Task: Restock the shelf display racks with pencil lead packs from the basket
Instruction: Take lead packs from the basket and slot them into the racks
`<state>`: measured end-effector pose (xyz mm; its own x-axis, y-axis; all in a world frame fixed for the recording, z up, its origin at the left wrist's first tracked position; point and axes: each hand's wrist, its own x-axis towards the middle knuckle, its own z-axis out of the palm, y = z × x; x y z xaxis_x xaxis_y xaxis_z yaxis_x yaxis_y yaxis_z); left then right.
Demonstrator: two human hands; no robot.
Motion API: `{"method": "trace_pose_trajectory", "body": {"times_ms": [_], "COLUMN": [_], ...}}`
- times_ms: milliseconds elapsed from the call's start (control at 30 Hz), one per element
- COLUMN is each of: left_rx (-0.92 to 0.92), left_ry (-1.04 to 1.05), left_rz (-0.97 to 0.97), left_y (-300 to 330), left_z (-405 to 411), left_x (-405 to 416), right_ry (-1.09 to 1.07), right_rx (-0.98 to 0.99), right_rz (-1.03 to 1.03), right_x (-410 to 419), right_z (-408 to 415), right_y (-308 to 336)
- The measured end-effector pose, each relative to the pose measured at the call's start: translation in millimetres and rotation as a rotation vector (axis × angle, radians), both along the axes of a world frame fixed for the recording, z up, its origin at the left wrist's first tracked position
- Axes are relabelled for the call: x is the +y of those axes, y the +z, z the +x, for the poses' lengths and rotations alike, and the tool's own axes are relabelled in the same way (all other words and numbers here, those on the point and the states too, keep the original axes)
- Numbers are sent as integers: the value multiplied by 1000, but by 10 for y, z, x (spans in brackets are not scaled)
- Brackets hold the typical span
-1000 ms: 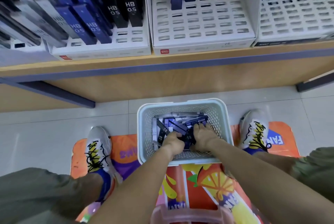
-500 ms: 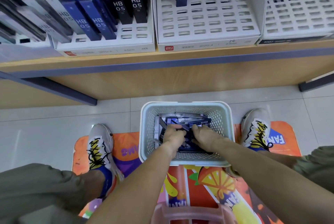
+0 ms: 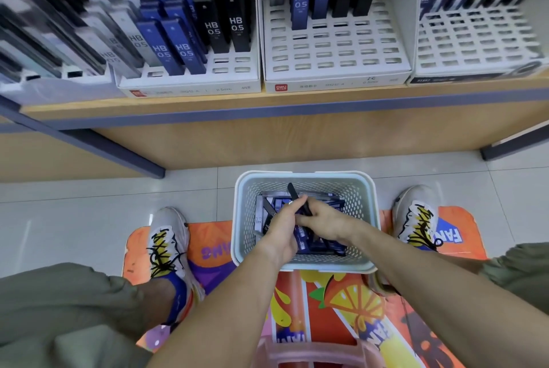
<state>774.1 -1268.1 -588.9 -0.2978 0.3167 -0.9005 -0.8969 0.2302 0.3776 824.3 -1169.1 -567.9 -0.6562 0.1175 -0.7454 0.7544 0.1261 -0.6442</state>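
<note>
The lead packs (image 3: 312, 241) are slim, flat plastic cases, dark blue and black with white "HB 0.5" print, heaped loosely in a pale perforated plastic basket (image 3: 364, 210) on the floor between the person's feet. Both hands are down in it: the left hand (image 3: 283, 229) is curled around a black pack (image 3: 295, 194) that sticks up and tilts away, and the right hand (image 3: 325, 220) has its fingers bent onto the same bundle from the right, touching the left. The basket sits half on glossy pale tiles (image 3: 89, 213), half on a bright orange printed mat (image 3: 335, 302). Farther off, on a wooden shelf (image 3: 267, 100), white slotted racks (image 3: 335, 52) hold upright rows of the same packs; the left rack is fuller, and the middle and right ones show mostly bare slots near their front edges.
</note>
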Motion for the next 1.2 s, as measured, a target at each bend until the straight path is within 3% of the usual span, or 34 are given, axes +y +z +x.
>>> {"method": "trace_pose_trajectory", "body": {"times_ms": [233,400,633,933,1200], "left_rx": [-51,-77,1,183,376], "left_ry": [132,108,21,-35,-226], "left_rz": [35,22,73,180,370], "left_y": [284,456,604,1240,2415], "left_z": [11,26,27,-201,-535], "left_x": [33,59,-12,-77,-221], "right_ry": [-303,-547,-421,-502,-407], "right_rx": [41,26,-22,5,187], "right_rz": [-183,-243,-72,-149,-307], "right_x": [-101,-126,87,364,445], "right_z": [19,28,21,-31,-204], "right_y": [236,500,919,1536,2527]}}
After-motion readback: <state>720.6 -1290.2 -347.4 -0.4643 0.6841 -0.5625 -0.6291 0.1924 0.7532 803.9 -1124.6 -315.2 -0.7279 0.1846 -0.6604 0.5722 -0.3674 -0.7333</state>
